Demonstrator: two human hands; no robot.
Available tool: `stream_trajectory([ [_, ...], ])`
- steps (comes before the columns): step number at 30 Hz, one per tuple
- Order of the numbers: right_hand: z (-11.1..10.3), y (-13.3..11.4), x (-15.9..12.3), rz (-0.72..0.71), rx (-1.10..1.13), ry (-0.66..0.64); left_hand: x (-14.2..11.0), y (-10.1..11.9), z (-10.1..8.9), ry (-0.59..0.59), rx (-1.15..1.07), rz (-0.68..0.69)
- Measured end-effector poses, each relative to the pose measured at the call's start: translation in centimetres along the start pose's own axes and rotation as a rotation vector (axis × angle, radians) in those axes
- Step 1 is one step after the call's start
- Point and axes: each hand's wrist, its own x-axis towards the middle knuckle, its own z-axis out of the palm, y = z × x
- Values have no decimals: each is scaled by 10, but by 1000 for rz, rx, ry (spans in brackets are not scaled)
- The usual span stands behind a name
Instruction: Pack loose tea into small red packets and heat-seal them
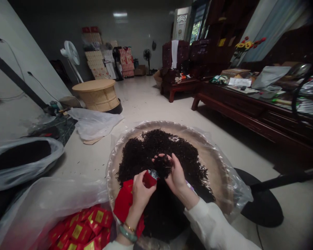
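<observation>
Looks out from the person's head, forward and down, in a single wide view. Sees the left hand (141, 191) and right hand (176, 175) from close above, just below the middle of the view, with the round tray (220, 163) beneath them. Opens beyond the tray across the pale floor (143, 104), up to the far wall (138, 36) near the top, much farther off. Takes in the long wooden table (253, 116) obliquely at the right. Darkens toward the right edge.
</observation>
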Motion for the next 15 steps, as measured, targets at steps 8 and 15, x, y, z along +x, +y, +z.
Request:
stream_trajectory([
  [8, -16, 16, 3, -151, -540, -91, 0, -6, 2, -31, -13, -60],
  [15, -30, 4, -3, -271, -1235, -374, -2, -10, 2, -27, -61, -71],
])
